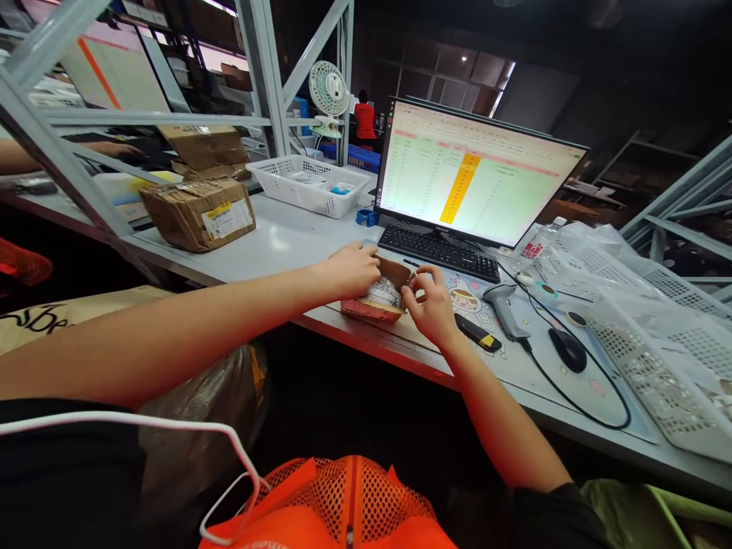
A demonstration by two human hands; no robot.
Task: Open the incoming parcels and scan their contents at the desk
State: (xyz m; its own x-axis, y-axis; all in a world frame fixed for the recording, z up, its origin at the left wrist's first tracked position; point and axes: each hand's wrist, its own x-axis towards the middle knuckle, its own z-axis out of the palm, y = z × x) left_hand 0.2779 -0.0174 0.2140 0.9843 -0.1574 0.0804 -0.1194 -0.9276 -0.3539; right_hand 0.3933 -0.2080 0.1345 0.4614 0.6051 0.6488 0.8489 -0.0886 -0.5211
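At the desk's front edge stands a small opened cardboard box (371,310), reddish on its front side. Inside it lies a silvery, shiny wrapped bundle (383,293) whose contents cannot be made out. My left hand (355,270) curls over the box's left rim, fingertips partly hidden behind it and near the bundle. On the other side, my right hand (430,303) has its thumb and bent fingers closed around the right edge of the box. A black and yellow box cutter (478,333) lies just right of my right hand.
Behind the box are a keyboard (439,250) and a monitor (477,171). A scanner (506,311), a mouse (567,349), a bottle (540,242) and white baskets (646,358) stand right. Leftward are a taped carton (197,213), a white basket (309,187) and metal posts (266,84).
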